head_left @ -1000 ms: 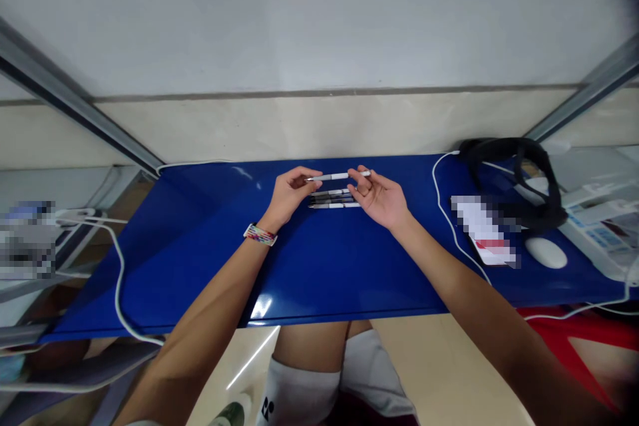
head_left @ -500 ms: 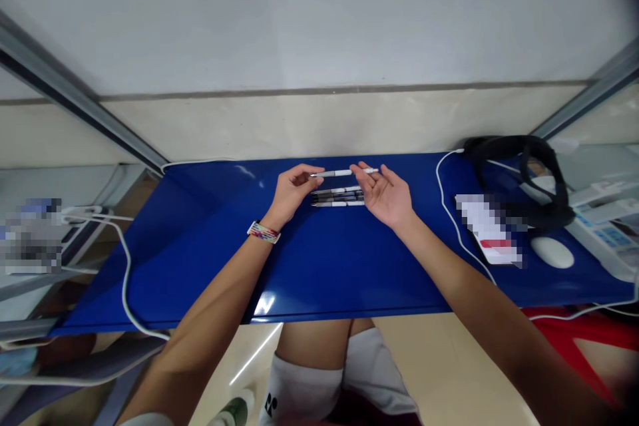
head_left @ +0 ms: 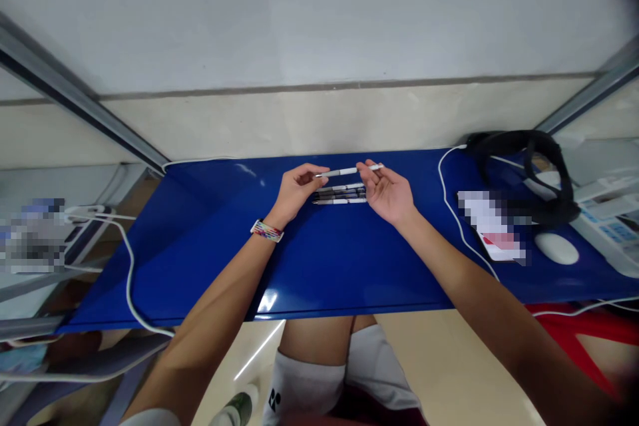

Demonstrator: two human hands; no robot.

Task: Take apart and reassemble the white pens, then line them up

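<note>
A white pen (head_left: 344,172) with a grey grip is held level between my two hands, just above the blue tabletop. My left hand (head_left: 298,191) pinches its tip end between thumb and fingers. At the other end, the fingers and thumb of my right hand (head_left: 387,192) close on the white barrel. Below it several pens (head_left: 340,195) lie side by side on the table, some white and some dark, their tips pointing left. The right hand covers their right ends.
The blue table (head_left: 210,266) stands against a pale wall. On its right lie a blurred phone (head_left: 492,226), a white mouse (head_left: 556,248), a black headset-like band (head_left: 549,153) and a white cable (head_left: 446,203). Another white cable (head_left: 128,279) crosses the left edge. A person in red (head_left: 574,326) is at lower right.
The fingers of my right hand have drawn in and closed round the right end of the pen. The left hand keeps its pinch, and the camera view has shifted slightly.
</note>
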